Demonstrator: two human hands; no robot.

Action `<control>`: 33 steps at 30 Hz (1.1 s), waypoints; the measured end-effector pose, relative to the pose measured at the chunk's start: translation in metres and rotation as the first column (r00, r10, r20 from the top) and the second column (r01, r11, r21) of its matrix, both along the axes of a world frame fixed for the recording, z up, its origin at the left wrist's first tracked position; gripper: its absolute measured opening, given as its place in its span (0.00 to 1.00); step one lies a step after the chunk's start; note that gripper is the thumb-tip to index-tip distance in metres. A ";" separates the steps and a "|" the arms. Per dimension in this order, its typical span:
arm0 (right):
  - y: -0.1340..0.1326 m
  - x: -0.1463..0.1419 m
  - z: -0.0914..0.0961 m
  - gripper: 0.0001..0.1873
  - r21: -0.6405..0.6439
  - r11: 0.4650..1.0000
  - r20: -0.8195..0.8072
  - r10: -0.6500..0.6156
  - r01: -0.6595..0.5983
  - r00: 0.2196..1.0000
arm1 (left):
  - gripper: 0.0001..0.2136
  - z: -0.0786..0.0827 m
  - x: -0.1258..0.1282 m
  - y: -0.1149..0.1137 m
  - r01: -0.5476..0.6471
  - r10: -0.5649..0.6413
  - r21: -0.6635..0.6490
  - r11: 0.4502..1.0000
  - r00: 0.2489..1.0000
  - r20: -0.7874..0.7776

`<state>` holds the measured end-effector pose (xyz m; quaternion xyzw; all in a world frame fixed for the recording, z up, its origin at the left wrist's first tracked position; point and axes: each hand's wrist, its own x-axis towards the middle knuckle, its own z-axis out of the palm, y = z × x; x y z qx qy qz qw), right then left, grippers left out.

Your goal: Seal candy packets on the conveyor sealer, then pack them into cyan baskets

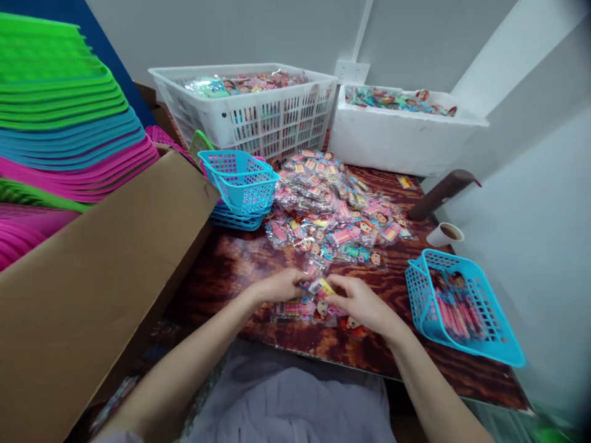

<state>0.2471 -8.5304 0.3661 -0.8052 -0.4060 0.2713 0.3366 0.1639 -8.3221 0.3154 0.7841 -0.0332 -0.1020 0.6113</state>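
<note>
My left hand (279, 286) and my right hand (362, 304) meet near the table's front edge, fingers pinched on a small clear-wrapped toy packet (319, 287) between them. Just under the hands lie more packets (295, 309) with doll faces and pink and blue strips. Beyond the hands a big heap of the same packets (332, 206) covers the middle of the dark wooden table (240, 258). To my right a blue plastic basket (501, 335) holds a few packets. A stack of blue baskets (240, 181) stands at the heap's left.
A brown cardboard box flap (92, 289) fills the left. Stacked green, blue and pink trays (64, 117) rise behind it. A white crate (249, 111) and a white foam box (401, 135) of packets stand at the back. A paper cup (446, 235) and a brown tube (441, 194) stand right.
</note>
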 end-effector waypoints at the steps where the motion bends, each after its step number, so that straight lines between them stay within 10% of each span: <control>1: -0.004 0.003 -0.002 0.05 -0.035 0.999 0.043 -0.032 0.034 0.999 | 0.15 0.000 -0.009 0.000 -0.052 0.049 0.099 0.994 0.998 0.038; 7: 0.012 -0.008 -0.024 0.01 -0.093 0.988 0.185 0.140 -0.125 0.973 | 0.18 -0.022 -0.059 -0.005 -0.315 0.221 0.679 0.663 0.949 0.224; 13: 0.050 -0.057 -0.046 0.27 -0.280 0.940 0.550 0.325 -0.197 0.770 | 0.25 -0.035 -0.072 0.018 -0.414 0.376 0.304 0.858 0.910 0.176; 17: 0.053 -0.066 -0.051 0.28 -0.337 0.931 0.512 0.308 -0.142 0.802 | 0.26 -0.026 -0.081 0.005 -0.328 0.224 0.369 0.870 0.928 0.297; 21: 0.045 -0.057 -0.049 0.14 -0.347 0.924 0.404 0.301 -0.160 0.864 | 0.43 -0.030 -0.087 -0.019 -0.255 0.084 0.631 0.733 0.954 0.288; 25: 0.042 -0.023 -0.035 0.08 -0.230 0.962 0.331 0.221 -0.148 0.917 | 0.20 -0.034 -0.089 -0.025 -0.269 0.044 0.759 0.592 0.952 0.303; 28: 0.052 0.002 -0.030 0.15 -0.209 0.977 0.555 0.089 0.035 0.827 | 0.06 -0.028 -0.086 -0.026 -0.253 0.006 0.806 0.535 0.955 0.296; 33: 0.063 0.014 -0.039 0.30 -0.339 0.938 0.684 0.303 -0.079 0.663 | 0.17 -0.016 -0.074 -0.034 -0.186 -0.108 0.849 0.495 0.956 0.273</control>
